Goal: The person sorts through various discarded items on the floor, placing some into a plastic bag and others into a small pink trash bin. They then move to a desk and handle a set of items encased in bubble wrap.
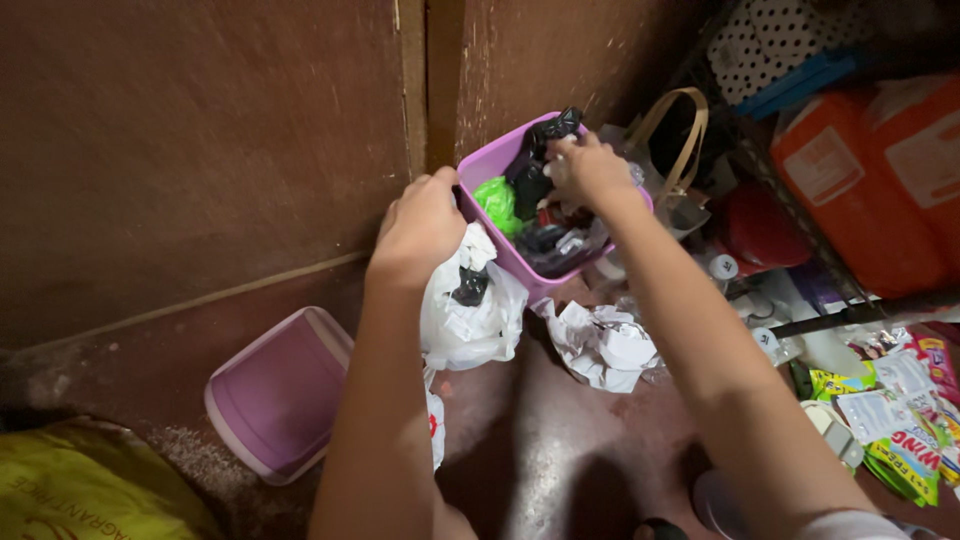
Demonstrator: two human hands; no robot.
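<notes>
A person's left hand [418, 228] closes over the near rim of a purple plastic bin [500, 240] and also pinches the top of a white plastic bag [470, 315], which hangs open just below the rim. The bin stands tipped against a brown wooden wall [200, 130], its long axis leaning from the floor up and away, its open mouth turned toward the camera and slightly left. Inside it lie a bright green scrap [497, 200], black plastic [545, 135] and other crumpled waste. The right hand [590, 168] reaches into the bin's far side, fingers curled around a pale, clear item; what exactly it grips cannot be told. On the dark red floor [540, 440] a purple lid [280, 395] lies flat to the left, well apart from the bin, and crumpled white paper [605, 345] sits just beside the bag. Orange jugs [860, 170] and snack packets [900, 430] crowd the right
</notes>
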